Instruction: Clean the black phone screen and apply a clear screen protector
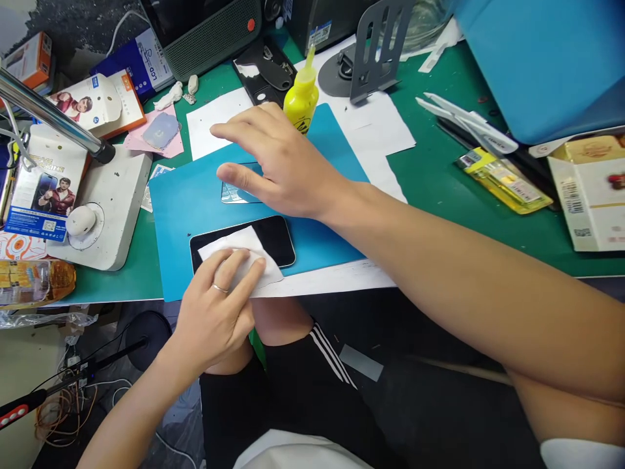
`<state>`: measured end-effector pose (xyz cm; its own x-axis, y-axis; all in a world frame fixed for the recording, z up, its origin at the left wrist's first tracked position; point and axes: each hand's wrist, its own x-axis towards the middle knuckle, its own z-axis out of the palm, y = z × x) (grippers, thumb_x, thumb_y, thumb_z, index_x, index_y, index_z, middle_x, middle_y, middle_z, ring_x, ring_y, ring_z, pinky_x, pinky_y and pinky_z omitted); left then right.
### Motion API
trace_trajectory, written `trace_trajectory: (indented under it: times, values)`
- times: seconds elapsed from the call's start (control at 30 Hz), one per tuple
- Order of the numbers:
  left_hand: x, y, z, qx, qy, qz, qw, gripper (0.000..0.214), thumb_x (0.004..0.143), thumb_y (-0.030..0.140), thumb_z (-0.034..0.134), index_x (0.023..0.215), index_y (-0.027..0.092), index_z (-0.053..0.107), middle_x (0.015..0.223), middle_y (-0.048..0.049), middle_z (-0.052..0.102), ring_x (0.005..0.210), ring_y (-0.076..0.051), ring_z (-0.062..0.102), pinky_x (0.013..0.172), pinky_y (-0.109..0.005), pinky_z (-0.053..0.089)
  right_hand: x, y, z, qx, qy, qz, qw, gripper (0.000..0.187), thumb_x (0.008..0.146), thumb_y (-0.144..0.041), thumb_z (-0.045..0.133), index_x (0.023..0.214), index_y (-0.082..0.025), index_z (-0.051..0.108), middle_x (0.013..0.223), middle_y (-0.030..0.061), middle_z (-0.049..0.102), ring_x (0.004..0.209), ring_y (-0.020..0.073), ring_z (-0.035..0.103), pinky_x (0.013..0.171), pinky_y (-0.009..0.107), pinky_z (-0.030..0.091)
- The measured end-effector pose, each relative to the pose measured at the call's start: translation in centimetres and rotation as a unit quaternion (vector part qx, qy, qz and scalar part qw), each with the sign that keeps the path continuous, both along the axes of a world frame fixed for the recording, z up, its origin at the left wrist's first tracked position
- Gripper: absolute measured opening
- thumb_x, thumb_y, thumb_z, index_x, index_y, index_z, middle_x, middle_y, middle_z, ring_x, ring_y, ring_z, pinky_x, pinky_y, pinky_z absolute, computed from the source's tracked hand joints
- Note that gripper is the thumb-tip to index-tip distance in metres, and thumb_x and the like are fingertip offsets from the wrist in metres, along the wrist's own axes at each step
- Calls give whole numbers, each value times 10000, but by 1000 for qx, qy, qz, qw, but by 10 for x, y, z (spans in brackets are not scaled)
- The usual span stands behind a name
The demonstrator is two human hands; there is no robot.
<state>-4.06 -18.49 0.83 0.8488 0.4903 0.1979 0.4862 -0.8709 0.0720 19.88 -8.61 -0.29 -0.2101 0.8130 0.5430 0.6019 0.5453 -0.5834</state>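
Yellow packet [508, 182] near white tweezers [492, 136]

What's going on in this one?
A person at a cluttered bench has the fingers of the left hand on a white wipe, which covers part of a dark-screened phone lying on a blue mat. The right hand is open above the mat, with nothing visible in its grasp. A yellow bottle stands just beyond it, and a clear-looking sheet lies partly hidden below it.
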Motion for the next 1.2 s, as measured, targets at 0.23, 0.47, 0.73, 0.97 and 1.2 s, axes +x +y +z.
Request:
trace_trajectory:
  times: [0.23, 0.47, 0.73, 0.97, 1.2]
  values:
    - [-7, -8, 0, -10, 2, 34, 999, 565, 945, 54, 463, 1502, 121, 521, 1455, -208, 570, 1400, -349, 525, 1173, -551, 512, 1, -2, -6, -10, 5, 7, 1000, 535, 1008, -707, 418, 1376, -401, 656, 1404, 50, 708, 1342, 330, 591, 1182, 559, 445]
    - [-1, -5, -3, 7, -5, 8, 1000, 539, 944, 66, 477, 1480, 76, 533, 1429, -217, 585, 1369, -353, 537, 1174, -544, 506, -2, -4, -5, -22, -6, 13, 1000, 483, 1011, -642, 459, 1364, -381, 662, 1402, 50, 705, 1356, 337, 587, 1176, 560, 459]
    - [-3, -3, -3, 0, -12, 0, 1000, 506, 928, 47, 514, 1430, 39, 584, 1428, -239, 571, 1359, -366, 531, 1172, -536, 486, -2, 0, -5, -15, -6, 14, 1000, 535, 1002, -700, 412, 1353, -398, 681, 1352, 25, 717, 1339, 298, 594, 1193, 496, 451]
    - [1, -1, -4, -2, -5, -3, 1000, 537, 929, 53, 510, 1462, 59, 569, 1443, -234, 564, 1377, -362, 526, 1192, -533, 471, 0, -2, -1, -24, -5, 10, 1000, 513, 1000, -691, 405, 1337, -412, 674, 1353, 25, 715, 1353, 314, 580, 1209, 509, 423]
    - [-6, -3, 1, -15, 9, 15, 1000, 548, 935, 38, 494, 1476, 105, 554, 1460, -213, 546, 1405, -359, 500, 1188, -534, 472, 0, -3, 1, -23, -9, 13, 1000, 490, 1017, -626, 422, 1354, -379, 677, 1350, 45, 706, 1349, 317, 579, 1209, 498, 436]
